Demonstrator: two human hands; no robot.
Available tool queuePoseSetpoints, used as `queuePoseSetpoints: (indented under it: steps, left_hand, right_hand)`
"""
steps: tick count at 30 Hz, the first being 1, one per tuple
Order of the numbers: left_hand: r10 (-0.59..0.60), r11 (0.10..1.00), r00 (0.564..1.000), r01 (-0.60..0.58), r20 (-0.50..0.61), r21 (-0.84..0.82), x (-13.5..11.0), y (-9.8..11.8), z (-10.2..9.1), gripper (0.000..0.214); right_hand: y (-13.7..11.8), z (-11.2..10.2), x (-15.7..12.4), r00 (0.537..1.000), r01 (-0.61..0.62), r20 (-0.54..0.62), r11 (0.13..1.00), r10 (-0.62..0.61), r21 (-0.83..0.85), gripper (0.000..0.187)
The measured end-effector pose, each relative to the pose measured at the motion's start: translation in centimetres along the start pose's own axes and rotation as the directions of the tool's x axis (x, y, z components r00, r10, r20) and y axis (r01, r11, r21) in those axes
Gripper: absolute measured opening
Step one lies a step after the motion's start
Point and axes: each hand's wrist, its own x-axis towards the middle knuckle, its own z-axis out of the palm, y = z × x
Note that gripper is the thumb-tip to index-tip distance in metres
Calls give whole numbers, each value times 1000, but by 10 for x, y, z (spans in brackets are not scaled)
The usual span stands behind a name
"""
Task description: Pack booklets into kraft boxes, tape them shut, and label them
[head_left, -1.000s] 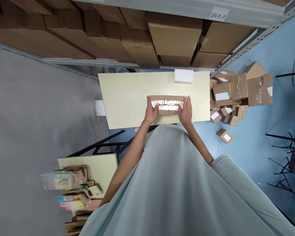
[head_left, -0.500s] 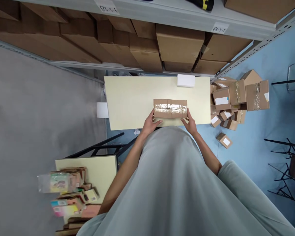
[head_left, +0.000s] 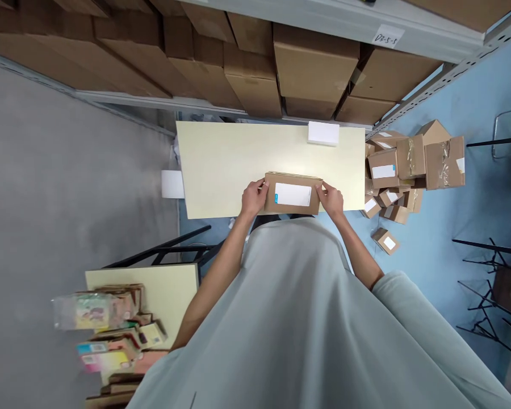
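A brown cardboard box is held between my two hands at the near edge of the cream table. Its face toward me bears a white label with a small blue mark. My left hand grips the box's left end, fingers closed at the upper corner. On the opposite end, my right hand pinches the upper right corner. A white block-like stack rests at the table's far edge, beyond the box.
Shelving with large cartons spans the far side. Several labelled parcels are piled on the floor to the right. At lower left, a second table carries colourful packets and flat cardboard. Black folding frames stand far right.
The box has been turned over toward me: its shiny taped side was up before, and now the labelled side shows. Both hands have shifted to its upper corners. The view has tilted slightly.
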Motion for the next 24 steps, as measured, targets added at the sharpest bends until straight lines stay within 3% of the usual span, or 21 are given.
queuePoseSetpoints:
  steps: [4,7,12,16,19,24]
  left_hand:
    - [-15,986,999,21,38,-165,-11,-18,9,64]
    - [0,948,996,27,85,-316,-27,-32,11,81]
    - [-54,907,987,112,152,-405,-50,-55,18,112]
    - [-23,905,979,106,202,-411,-53,-62,28,115]
    - [-37,914,980,112,194,-391,-51,-60,33,102]
    - [-25,932,984,88,179,-352,-53,-49,32,89]
  right_hand:
    - [2,9,20,999,3,36,999,-4,50,52]
    - [15,13,20,999,12,47,983,-21,183,56]
    - [50,23,-13,991,-26,133,913,-31,408,87]
    - [64,32,-35,954,10,265,899,-140,438,104]
    - [62,35,-37,941,44,283,898,-184,438,95]
    - [53,28,-33,958,77,218,900,-186,429,70]
